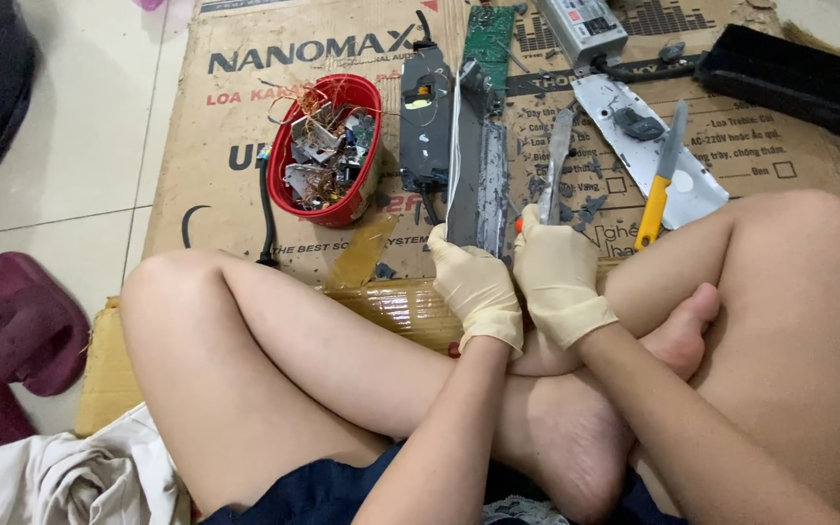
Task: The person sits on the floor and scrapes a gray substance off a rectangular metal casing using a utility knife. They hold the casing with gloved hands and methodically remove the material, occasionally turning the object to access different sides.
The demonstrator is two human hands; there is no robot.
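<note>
Left hand [476,284] grips the long grey metal case [476,185] so it stays put. Right hand [556,267] holds a knife [553,165] w/ blade up, ready to pry. Red tub [289,146] sits close for bits.

- The right grip [556,272] hides the handle of a blade [554,160]; only an orange speck shows at its thumb.
- The left grip [475,282] covers the near end of the grey case [476,175].
- Above both grips, the green board [488,34] and metal box [583,27] are cut by the top edge.
- Left of the left grip, the scraps in the red tub [294,199] are too small to tell.
</note>
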